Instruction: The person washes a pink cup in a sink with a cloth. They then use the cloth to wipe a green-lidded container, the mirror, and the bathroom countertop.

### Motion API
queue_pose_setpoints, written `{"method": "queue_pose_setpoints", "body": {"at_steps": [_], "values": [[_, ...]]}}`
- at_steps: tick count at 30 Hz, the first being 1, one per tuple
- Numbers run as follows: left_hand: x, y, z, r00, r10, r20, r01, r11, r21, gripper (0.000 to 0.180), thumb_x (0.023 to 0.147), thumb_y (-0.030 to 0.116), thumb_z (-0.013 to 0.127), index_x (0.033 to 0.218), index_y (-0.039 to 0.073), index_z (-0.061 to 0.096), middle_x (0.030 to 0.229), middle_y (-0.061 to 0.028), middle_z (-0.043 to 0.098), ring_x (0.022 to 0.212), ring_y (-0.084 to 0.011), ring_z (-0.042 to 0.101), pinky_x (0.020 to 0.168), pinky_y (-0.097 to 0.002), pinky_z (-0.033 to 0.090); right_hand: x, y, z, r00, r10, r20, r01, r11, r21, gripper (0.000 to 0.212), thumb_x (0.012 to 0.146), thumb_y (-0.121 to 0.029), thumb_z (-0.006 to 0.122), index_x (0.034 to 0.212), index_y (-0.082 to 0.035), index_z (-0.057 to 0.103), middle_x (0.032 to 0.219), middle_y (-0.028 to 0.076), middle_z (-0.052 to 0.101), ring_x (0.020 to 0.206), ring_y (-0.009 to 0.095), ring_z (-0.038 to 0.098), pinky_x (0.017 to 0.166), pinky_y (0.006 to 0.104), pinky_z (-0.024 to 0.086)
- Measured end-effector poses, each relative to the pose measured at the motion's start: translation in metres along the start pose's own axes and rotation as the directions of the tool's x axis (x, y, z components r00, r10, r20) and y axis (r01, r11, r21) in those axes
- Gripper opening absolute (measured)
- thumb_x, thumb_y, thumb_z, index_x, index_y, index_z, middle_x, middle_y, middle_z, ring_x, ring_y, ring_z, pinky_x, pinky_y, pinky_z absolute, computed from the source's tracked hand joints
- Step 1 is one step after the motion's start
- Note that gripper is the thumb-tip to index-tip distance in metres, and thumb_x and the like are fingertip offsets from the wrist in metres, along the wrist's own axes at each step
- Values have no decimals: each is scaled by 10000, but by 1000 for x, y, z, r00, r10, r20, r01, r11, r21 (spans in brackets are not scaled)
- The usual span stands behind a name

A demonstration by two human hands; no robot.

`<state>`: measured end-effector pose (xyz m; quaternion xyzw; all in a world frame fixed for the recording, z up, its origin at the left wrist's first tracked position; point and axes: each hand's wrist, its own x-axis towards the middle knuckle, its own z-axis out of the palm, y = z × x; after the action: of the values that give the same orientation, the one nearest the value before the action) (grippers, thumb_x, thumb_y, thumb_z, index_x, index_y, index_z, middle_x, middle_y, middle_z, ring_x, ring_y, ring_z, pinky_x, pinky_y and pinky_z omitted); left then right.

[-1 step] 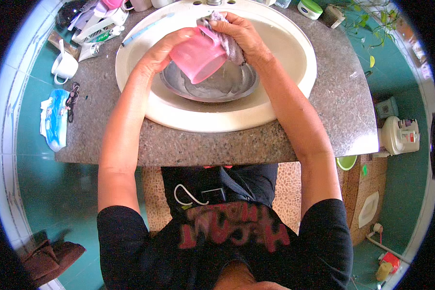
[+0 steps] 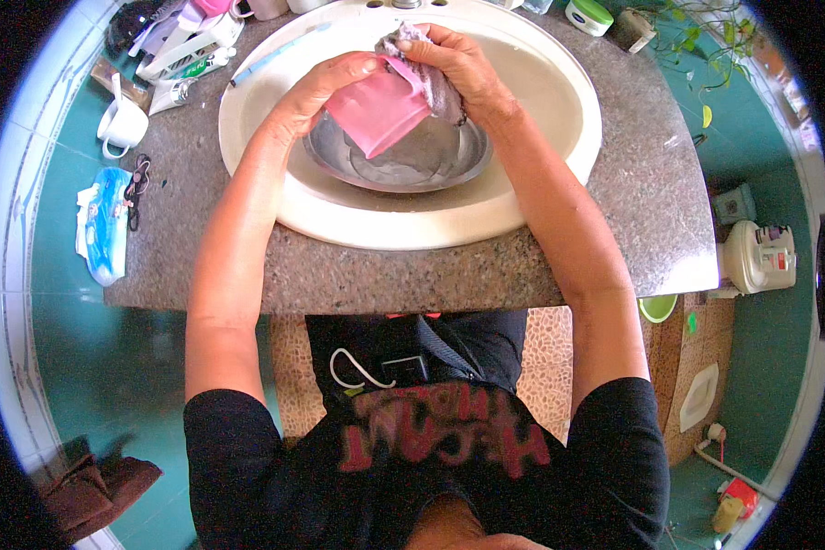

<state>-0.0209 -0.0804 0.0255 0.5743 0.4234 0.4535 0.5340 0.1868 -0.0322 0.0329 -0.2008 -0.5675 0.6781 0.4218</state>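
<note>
a soft blue-and-white plastic packet (image 2: 108,225) lies at the left edge of the speckled grey stone tabletop (image 2: 412,275). your left grip (image 2: 325,90) is grasping a pink plastic cup (image 2: 374,112), tilted above a round silver metal basin (image 2: 454,163) in the cream oval sink (image 2: 412,231). your right grip (image 2: 461,69) clasps a crumpled greyish-white cloth (image 2: 443,99) against the cup's right side. farther right stands a round white jar with a green lid (image 2: 589,16).

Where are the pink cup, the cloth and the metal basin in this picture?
Pink cup (image 2: 373,112): head view, on its outer side wall.
Cloth (image 2: 443,95): head view, on its hanging lower part.
Metal basin (image 2: 399,182): head view, on its wall nearest the person.
</note>
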Motion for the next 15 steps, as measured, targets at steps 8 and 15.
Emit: {"method": "queue_pose_setpoints", "body": {"at_steps": [8, 15], "values": [[6, -1, 15, 979, 203, -22, -197, 967, 160, 382, 900, 352, 620, 1103, 29, 652, 925, -7, 640, 842, -83, 562, 754, -220, 454, 1, 0, 2, 994, -105, -13, 101, 981, -164, 179, 925, -176, 575, 1038, -43, 613, 869, 22, 639, 754, 80, 600, 666, 237, 506], [7, -1, 24, 979, 204, -29, -199, 974, 109, 346, 903, 317, 603, 1067, 16, 654, 909, -13, 637, 822, -87, 566, 751, -223, 459, 5, 6, -4, 982, -26, -186, -30, 955, -294, 192, 912, -192, 561, 1005, -28, 600, 841, 26, 613, 720, 87, 587, 631, 238, 492]]}}
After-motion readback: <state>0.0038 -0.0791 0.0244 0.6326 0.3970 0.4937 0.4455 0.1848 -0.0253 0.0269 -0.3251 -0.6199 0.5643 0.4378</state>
